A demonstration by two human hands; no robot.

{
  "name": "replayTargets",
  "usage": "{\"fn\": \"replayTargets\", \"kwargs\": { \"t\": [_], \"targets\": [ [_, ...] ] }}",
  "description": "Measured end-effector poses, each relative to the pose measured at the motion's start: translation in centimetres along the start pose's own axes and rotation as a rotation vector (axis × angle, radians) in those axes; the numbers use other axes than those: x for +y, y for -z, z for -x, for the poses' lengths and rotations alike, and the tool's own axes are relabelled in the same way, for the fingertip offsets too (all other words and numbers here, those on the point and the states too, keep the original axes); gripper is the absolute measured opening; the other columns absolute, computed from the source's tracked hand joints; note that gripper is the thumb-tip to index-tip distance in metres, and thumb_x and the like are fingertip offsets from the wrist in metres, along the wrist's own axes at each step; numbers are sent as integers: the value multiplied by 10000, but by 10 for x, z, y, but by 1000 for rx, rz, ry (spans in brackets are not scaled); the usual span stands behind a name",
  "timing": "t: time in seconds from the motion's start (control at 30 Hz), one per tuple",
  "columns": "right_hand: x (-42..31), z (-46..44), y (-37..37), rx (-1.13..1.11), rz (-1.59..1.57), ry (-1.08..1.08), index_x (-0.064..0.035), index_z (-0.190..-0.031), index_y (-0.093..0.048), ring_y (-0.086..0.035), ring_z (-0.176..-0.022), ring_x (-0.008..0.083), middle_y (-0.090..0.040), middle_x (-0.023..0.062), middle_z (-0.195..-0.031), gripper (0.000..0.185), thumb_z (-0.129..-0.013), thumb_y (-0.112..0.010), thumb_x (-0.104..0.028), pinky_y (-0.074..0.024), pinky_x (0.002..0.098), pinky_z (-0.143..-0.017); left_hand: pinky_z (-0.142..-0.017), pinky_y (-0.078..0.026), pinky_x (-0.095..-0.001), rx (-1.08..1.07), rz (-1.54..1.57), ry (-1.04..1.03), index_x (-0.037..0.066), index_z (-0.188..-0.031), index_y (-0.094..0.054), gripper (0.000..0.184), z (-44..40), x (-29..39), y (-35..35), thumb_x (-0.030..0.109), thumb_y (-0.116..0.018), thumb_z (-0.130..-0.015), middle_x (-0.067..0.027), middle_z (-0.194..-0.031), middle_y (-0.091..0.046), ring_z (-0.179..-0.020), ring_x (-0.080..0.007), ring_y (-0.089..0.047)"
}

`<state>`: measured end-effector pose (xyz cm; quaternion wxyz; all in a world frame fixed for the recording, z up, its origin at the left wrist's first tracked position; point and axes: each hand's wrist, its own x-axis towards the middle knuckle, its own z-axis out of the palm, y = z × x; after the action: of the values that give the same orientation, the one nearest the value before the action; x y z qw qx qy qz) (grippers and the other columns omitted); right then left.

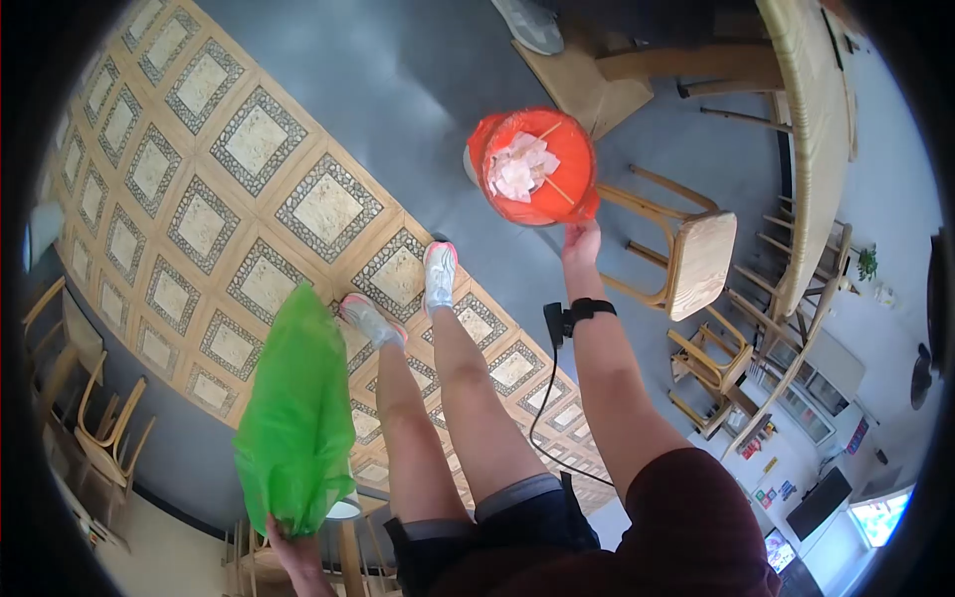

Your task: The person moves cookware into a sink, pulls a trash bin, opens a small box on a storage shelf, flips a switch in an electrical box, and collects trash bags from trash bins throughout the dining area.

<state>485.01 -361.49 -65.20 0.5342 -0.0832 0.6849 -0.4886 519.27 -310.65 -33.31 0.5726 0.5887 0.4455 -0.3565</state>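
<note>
My right hand (pixel 581 245) is closed on the rim of a round bin lined with a red plastic bag (pixel 562 164), where the bag's edge folds over. Inside the bin lie crumpled white tissues (pixel 519 169) and thin wooden sticks (pixel 559 189). At the lower left, my left hand (pixel 288 555) grips one end of a green plastic bag (pixel 295 413), which hangs long and looks limp. Part of the left hand's fingers is hidden behind the bag. A black band with a cable sits on my right wrist.
A wooden stool (pixel 701 264) stands just right of the bin. Behind it are a long table (pixel 811 149) and more stools (pixel 711 353). Wooden chairs (pixel 109 438) line the left side. Another person's shoe (pixel 530 25) shows at the top. Patterned tiles (pixel 254 139) cross the grey floor.
</note>
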Motion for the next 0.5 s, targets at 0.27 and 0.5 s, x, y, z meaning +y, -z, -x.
{"fn": "replayTargets", "kwargs": {
  "t": [0.27,0.5],
  "targets": [
    [1,-59,-57,160,279,253,-80,-824,-481,-472,-699,130,-492,20,-780,153,-700,-548,-21,-398,287,-654,-894,-352,-387,128,-67,-140,48,-1203,-397,479,12,-11,5,290,-533,-812,-95,-1194,-439,-1087,-228,-426],
    [-34,-67,-87,-7,612,536,-42,-753,-501,-449,-577,157,-505,30,-666,98,-719,-586,-77,-417,311,-566,-896,-340,-354,129,-100,-174,-22,-1209,-366,495,15,-24,17,261,-519,-833,-115,-1182,-445,-1066,-220,-434]
  ]
}}
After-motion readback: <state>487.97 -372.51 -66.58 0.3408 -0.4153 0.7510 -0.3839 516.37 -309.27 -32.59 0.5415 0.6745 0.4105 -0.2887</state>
